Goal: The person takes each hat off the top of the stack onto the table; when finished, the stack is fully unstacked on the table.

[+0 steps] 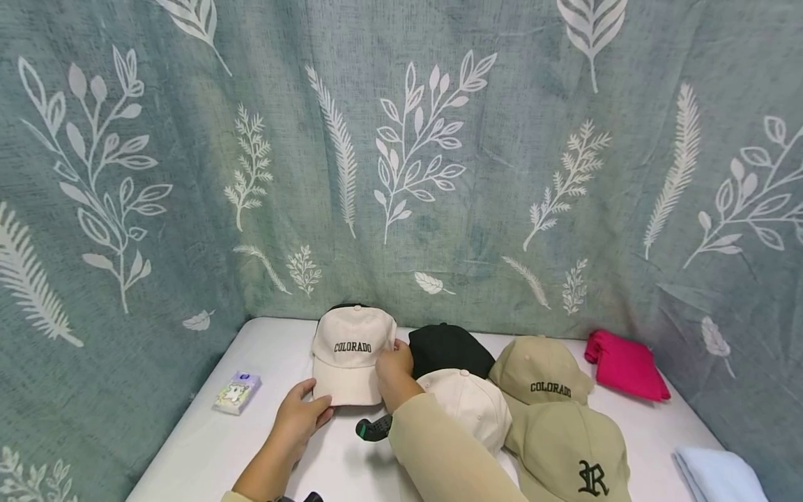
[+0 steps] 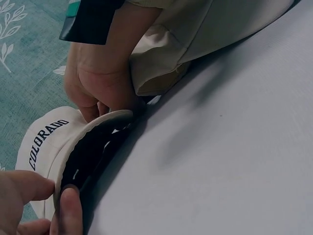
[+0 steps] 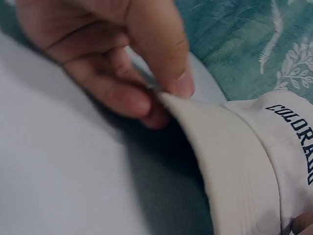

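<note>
A cream cap (image 1: 354, 341) lettered COLORADO sits at the back left of the white table, its brim facing me. Dark edging of a black cap (image 1: 343, 305) shows behind its crown, and dark cloth shows under its brim in the left wrist view. My left hand (image 1: 300, 418) pinches the front left corner of the brim (image 3: 230, 161), thumb on one face and fingers on the other. My right hand (image 1: 396, 376) grips the cap's right side, with curled fingers at the base of the crown; some of its fingertips are hidden in the head view.
Right of my hands sit another black cap (image 1: 448, 348), a plain cream cap (image 1: 470, 404), a tan COLORADO cap (image 1: 539, 362) and an olive cap (image 1: 571, 446) with an R. Beyond lie folded pink cloth (image 1: 627, 366) and light blue cloth (image 1: 718, 474). A tissue pack (image 1: 237, 393) lies left.
</note>
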`<state>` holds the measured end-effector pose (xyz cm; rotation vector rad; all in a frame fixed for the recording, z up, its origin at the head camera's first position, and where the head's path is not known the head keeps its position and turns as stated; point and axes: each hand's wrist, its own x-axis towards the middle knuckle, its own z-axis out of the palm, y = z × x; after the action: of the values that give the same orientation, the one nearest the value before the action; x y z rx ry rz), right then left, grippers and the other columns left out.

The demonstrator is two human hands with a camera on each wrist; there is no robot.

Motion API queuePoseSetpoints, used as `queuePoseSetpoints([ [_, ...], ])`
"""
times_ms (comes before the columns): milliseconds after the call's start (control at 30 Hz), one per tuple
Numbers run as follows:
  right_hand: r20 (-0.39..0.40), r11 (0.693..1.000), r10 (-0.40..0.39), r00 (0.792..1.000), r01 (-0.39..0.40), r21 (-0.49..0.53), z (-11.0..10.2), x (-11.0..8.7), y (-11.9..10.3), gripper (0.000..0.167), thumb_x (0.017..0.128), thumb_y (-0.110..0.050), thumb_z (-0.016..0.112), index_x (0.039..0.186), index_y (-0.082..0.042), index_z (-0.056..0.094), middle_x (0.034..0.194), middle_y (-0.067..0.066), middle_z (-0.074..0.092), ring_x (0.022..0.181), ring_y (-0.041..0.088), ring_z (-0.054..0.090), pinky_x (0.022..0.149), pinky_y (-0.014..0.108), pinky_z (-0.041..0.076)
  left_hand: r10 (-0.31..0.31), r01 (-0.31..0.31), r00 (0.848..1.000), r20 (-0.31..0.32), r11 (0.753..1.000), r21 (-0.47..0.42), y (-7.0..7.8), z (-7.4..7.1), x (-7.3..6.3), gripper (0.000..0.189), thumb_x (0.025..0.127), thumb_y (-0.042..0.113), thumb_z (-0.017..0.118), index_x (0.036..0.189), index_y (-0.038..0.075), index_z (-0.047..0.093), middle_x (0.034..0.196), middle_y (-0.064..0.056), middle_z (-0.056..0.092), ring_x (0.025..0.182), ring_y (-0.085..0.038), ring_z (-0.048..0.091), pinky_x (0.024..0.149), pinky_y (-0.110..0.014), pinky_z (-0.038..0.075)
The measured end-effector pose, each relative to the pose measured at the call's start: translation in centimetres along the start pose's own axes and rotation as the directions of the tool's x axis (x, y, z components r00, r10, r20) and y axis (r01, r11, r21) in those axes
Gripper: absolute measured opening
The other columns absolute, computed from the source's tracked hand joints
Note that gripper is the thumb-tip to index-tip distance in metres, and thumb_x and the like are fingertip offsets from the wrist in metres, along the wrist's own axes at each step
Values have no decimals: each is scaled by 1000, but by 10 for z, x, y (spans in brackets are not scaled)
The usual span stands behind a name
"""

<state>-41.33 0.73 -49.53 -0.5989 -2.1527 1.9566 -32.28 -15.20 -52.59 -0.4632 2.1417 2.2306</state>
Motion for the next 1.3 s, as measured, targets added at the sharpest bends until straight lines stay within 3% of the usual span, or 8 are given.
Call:
queuePoseSetpoints([
  [400,8,997,-73,997,73,-2,-1,-11,6,42,98,1,48,138,5,60,141,27,61,134,41,55,115,52,45,-7,7,1000,22,1000,13,-2,-9,-9,70,97,-2,66,159,-1,34,162,-32,24,92,-20,68,82,-30,63],
  [767,49,998,-62,997,62,-8,-4,-24,-4,46,98,0,47,142,-3,60,143,21,61,134,37,56,114,51,47,-17,16,1000,22,999,28,-1,-20,-20,72,96,1,68,160,0,32,158,-35,26,93,-20,67,82,-31,63],
  [1100,92,997,-82,992,80,22,-17,-36,-16,44,95,2,56,138,1,60,132,21,64,125,36,61,107,49,52,-30,30,999,16,999,37,7,-28,-35,73,96,2,70,160,3,34,148,-32,37,91,-20,68,82,-34,63],
  [1300,123,994,-103,987,99,35,-28,-48,-16,40,96,0,58,136,0,61,129,19,66,122,32,63,104,46,54,-17,16,1000,15,997,71,7,-33,-45,72,95,1,70,159,4,36,156,-33,29,90,-20,67,81,-35,64],
])
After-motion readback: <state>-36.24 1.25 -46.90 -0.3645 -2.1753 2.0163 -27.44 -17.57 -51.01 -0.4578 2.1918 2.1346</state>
